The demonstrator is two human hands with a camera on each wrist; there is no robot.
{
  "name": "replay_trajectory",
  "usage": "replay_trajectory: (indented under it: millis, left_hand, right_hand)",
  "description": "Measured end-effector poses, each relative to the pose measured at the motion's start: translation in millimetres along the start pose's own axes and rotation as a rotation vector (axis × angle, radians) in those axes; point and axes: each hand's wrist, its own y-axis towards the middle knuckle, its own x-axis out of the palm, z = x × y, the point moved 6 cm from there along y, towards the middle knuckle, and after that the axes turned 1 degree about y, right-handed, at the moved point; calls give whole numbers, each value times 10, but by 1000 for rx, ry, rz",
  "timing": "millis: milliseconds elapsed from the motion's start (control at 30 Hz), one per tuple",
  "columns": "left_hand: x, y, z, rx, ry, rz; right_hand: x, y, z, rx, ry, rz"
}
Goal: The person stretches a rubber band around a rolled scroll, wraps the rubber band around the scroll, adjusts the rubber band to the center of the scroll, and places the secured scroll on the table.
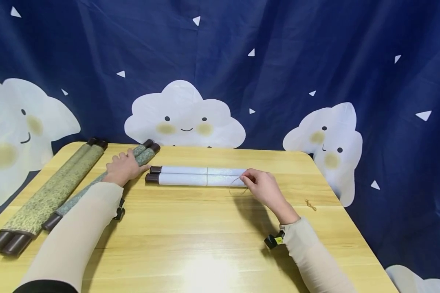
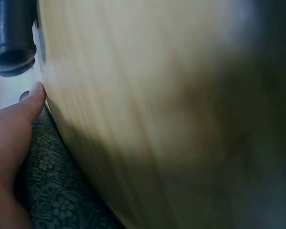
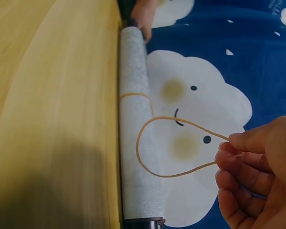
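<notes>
A white double-rolled scroll [image 1: 183, 179] with dark brown end knobs lies crosswise on the table, a thin cord [image 1: 207, 177] around its middle. My right hand [image 1: 267, 190] is at its right end, pinching a loop of thin tan cord [image 3: 137, 143] between thumb and fingertips. The loop hangs open beside the white scroll [image 3: 139, 191] in the right wrist view. My left hand [image 1: 124, 167] rests over a teal patterned scroll [image 1: 144, 156], its thumb stretched toward the white scroll's left knobs. In the left wrist view the thumb [image 2: 34, 102] lies beside the teal fabric [image 2: 59, 195].
A yellow-green patterned scroll [image 1: 55, 189] with dark knobs lies slanted at the far left of the wooden table [image 1: 190, 228]. A small tan cord bundle [image 1: 310, 205] lies at the right. A dark blue curtain [image 1: 271, 73] with cloud faces hangs behind.
</notes>
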Motion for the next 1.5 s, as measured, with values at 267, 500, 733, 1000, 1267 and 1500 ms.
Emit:
replay_trajectory:
  millis: [267,500,733,1000,1267,1500]
  left_hand:
    - [-21,10,15,87,60,6]
    - [-74,-23,57,138,78,-27]
    - [-197,-32,180,156,28,3]
    - [-311,-54,265,170,-26,35]
    - [-399,-216,571,335,39,142]
    - [-402,-452,923,483,89,195]
  right_hand:
    - [52,-25,-29,-36,-47,-12]
    - [46,-60,-42,-27,-25,-14]
    - [15,-87,-40,-1,9,-20]
    - [-20,-91,-50,-3,24,-1]
    - [-47,-93,-33,6,24,14]
    - [-69,-91,-30,0,25,21]
